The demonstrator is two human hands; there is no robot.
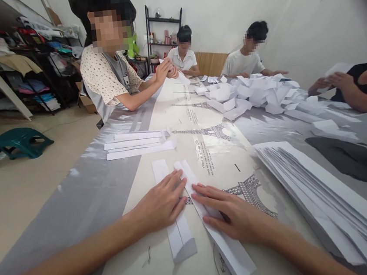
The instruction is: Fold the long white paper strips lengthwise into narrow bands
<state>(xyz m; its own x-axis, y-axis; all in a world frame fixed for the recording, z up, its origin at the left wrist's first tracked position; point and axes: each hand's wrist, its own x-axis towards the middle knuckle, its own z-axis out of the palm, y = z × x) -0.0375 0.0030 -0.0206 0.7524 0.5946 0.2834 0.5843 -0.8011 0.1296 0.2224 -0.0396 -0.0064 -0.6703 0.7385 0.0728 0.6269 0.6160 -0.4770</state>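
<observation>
Two long white folded paper strips lie on the table in front of me. My left hand (166,198) rests flat across the left paper strip (182,238), its fingertips reaching the upper end of the other one. On that right paper strip (227,246), which lies slanted, my right hand (230,211) presses with fingers stretched and spread. Neither hand grasps anything. Beyond my left hand, several finished-looking folded strips (139,150) lie side by side.
A thick stack of white paper sheets (321,201) lies to my right. Farther back is a big heap of folded papers (257,92). Several people sit around the table; the person at left (107,71) handles a paper. A green stool (23,141) stands on the floor.
</observation>
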